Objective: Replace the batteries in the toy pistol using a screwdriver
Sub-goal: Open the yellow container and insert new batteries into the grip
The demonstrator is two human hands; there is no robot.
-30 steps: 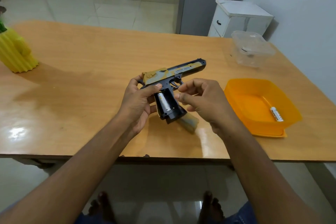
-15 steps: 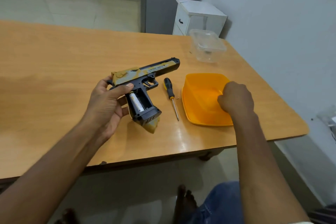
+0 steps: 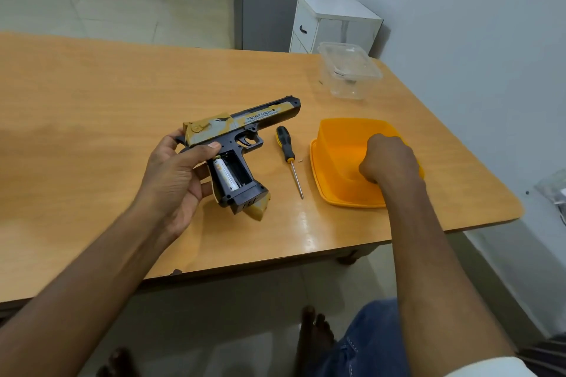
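Your left hand [image 3: 180, 174] grips the light, rigid toy pistol [image 3: 235, 144] behind the open battery bay; right hand [image 3: 389, 159] curls inside the orange tub [image 3: 333, 135], contents hidden.

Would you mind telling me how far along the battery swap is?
Done: the toy pistol's compartment is open, one battery seated. In hand: left hand holds the pistol; right hand reaches into the orange tub. Left: second battery, cover, screwdriver work.

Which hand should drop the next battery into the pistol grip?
Probably the right hand: it is already down in the orange tub, though its fingers are hidden. The left hand grips the toy pistol, whose open compartment holds one battery.
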